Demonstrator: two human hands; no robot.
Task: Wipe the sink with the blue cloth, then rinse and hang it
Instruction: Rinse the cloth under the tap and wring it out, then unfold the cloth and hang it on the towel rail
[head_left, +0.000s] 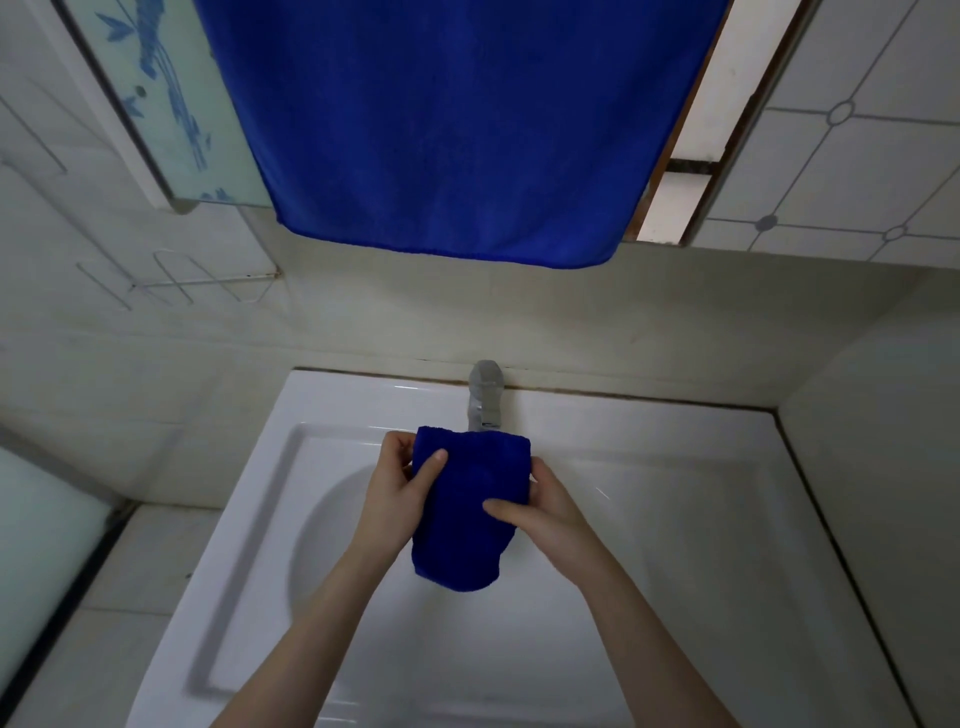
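Blue cloth: the blue cloth (467, 519) is folded into a thick pad and held upright in the air between both hands, above the bowl of the sink. Its top edge sits just in front of the faucet spout, and its rounded lower end hangs free.
Left hand: the left hand (397, 488) grips the cloth's upper left edge, with the thumb laid across the front and the fingers curled round the side.
Right hand: the right hand (543, 512) holds the cloth's right side, lower than the left hand. The thumb presses on the front and the fingers are hidden behind the fabric.
Sink: a white ceramic sink (249, 519) with a broad flat rim, set into a corner of pale tiled walls.
Faucet: a chrome faucet (485, 392) stands at the back rim, centred, with its spout tip hidden by the cloth.
Above: a larger blue towel (441, 130) hangs flat against the wall, well apart from the cloth.
Left wall: a thin wire rack (176, 286) and a glass panel (171, 104) with a blue floral print.
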